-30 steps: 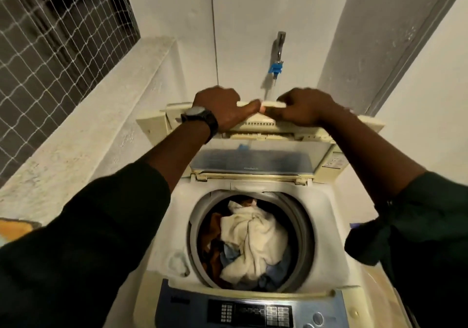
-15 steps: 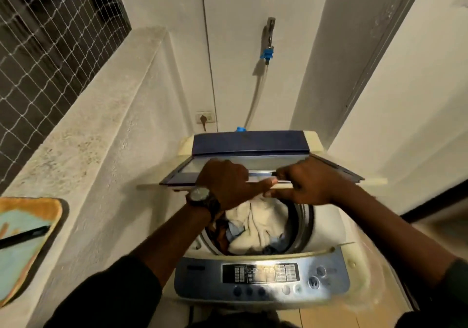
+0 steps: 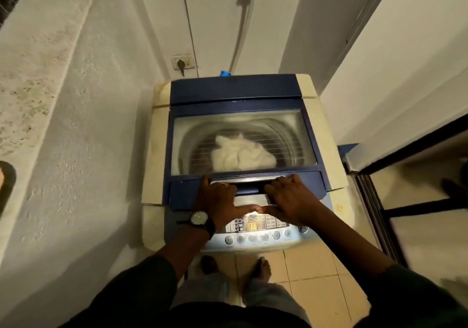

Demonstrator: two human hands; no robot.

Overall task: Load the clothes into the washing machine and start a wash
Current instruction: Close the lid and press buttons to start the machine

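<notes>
The top-loading washing machine (image 3: pixel 327 135) stands below me with its blue lid (image 3: pixel 235 92) lying flat over the drum. Through the lid's window I see a white cloth (image 3: pixel 240 154) on top of the clothes inside. My left hand (image 3: pixel 219 199), wearing a watch, and my right hand (image 3: pixel 291 198) both grip the lid's front handle, fingers curled over its top edge and thumbs under it. Just below my hands is the lit control panel (image 3: pixel 255 230) with a row of round buttons.
A rough plastered wall and ledge (image 3: pixel 63 99) close in on the left. A water hose (image 3: pixel 243 28) and a wall socket (image 3: pixel 183 62) are behind the machine. A dark-framed doorway (image 3: pixel 395 201) opens on the right. My bare feet stand on the tiled floor (image 3: pixel 311 274).
Both hands have brought the lid from folded upright at the back, forward and down, until it lies flat over the drum. My view has tilted downward.
</notes>
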